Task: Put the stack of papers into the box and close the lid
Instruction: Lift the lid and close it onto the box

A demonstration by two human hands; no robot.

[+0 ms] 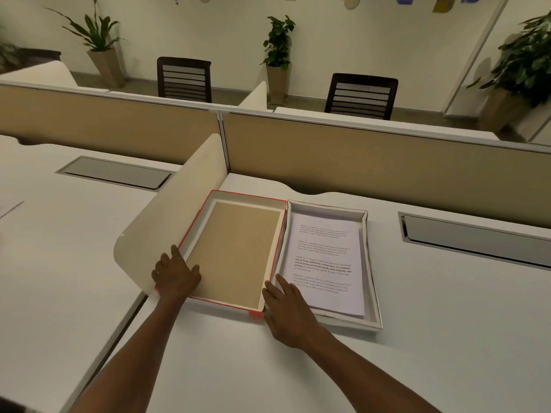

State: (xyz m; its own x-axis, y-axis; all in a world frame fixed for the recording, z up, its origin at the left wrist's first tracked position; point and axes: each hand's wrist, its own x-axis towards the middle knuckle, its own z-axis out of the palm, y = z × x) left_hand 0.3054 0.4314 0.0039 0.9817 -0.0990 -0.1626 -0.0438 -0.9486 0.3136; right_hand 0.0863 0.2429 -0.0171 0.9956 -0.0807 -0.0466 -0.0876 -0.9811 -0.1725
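Note:
A white shallow box (369,263) lies open on the desk, with the stack of printed papers (323,257) lying flat inside it. Touching its left side is the lid (235,251), upside down, with red outer edges and a brown inner face. My left hand (176,275) grips the lid's near-left rim, thumb inside. My right hand (287,311) holds the lid's near-right wall, with the thumb on the lid side and the fingers reaching towards the box and papers.
A curved cream divider (167,222) stands right against the lid's left side. A beige partition (357,162) runs along the back of the desk. Grey cable hatches are set into the desk at the right (477,236) and far left (116,171).

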